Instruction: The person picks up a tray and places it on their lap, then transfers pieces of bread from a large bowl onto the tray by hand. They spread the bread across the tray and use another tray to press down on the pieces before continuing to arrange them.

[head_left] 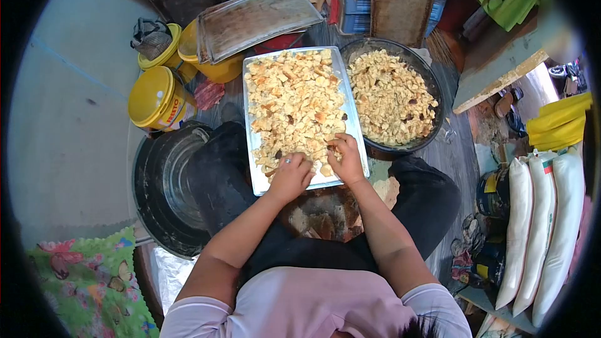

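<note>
A rectangular metal tray (253, 144) rests across my lap, covered with a layer of torn, pale-yellow bread pieces (294, 91) with browned crusts and a few dark bits. At its near edge, my left hand (292, 176) wears a ring and has its fingers bent together on the pieces; its fingertips are hidden. Close by on the right, my right hand (348, 160) touches the near right part of the layer, thumb and fingers apart around some pieces. A large round dark pan (436, 97) of similar bread pieces stands just right of the tray.
To my left are an empty black basin (150, 194), a lidded yellow bucket (150, 97) and other yellow buckets. Flat baking sheets (260, 19) lie across the buckets ahead. Another sheet (400, 9) leans against blue crates. Several long white sacks (543, 231) stand at right.
</note>
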